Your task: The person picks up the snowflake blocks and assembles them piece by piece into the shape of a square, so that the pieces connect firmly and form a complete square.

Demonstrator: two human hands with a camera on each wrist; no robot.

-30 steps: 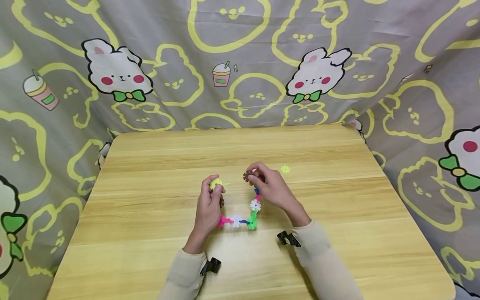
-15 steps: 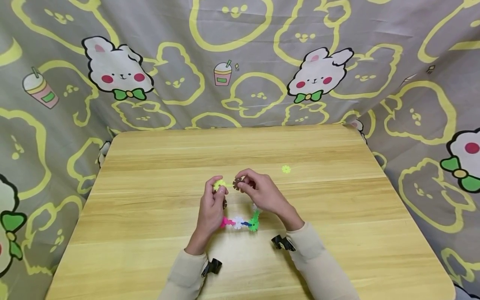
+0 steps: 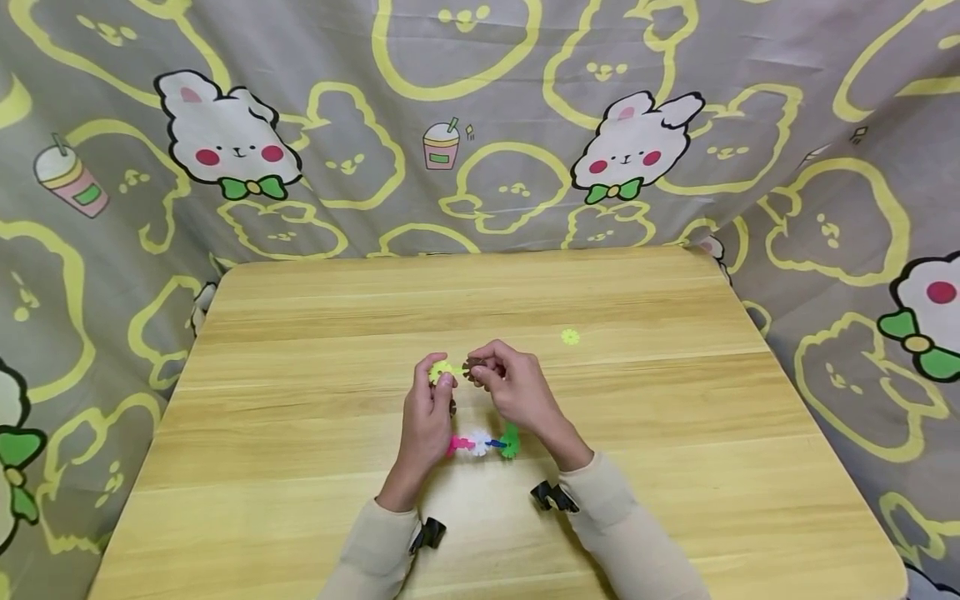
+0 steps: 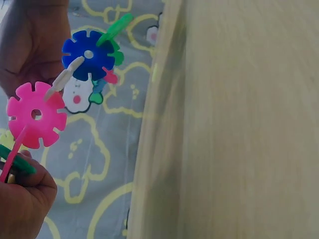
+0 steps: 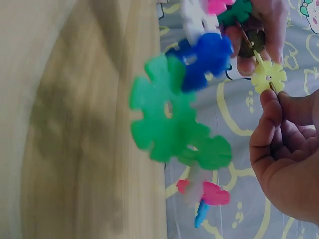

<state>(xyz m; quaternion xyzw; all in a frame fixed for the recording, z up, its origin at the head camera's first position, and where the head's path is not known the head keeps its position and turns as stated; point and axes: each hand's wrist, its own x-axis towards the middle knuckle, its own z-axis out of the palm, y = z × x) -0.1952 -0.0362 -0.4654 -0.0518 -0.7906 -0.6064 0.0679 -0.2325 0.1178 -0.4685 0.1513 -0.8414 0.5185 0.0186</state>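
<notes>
Slotted plastic snowflake discs are linked in a chain, with a blue disc [image 4: 87, 55], a pink disc [image 4: 37, 114] and a large green disc [image 5: 159, 109] hanging off the table's surface in the wrist views. My left hand [image 3: 426, 425] grips the chain near its end, thumb and fingers on a yellow disc [image 3: 438, 372]. Another yellow disc [image 5: 269, 77] stands edge-linked beyond that hand. In my right hand [image 3: 522, 390], thumb and fingertips pinch a brown disc [image 3: 472, 367], its rim right at this yellow disc. Part of the chain is hidden behind both hands.
One loose yellow disc [image 3: 571, 337] lies on the wooden table [image 3: 675, 417], beyond my right hand. A grey patterned curtain [image 3: 510, 100] hangs along the back and both sides of the table.
My right hand has moved left and slightly nearer me, bringing the brown disc to the yellow disc by my left hand. The left hand has shifted slightly right. The loose yellow disc stays put.
</notes>
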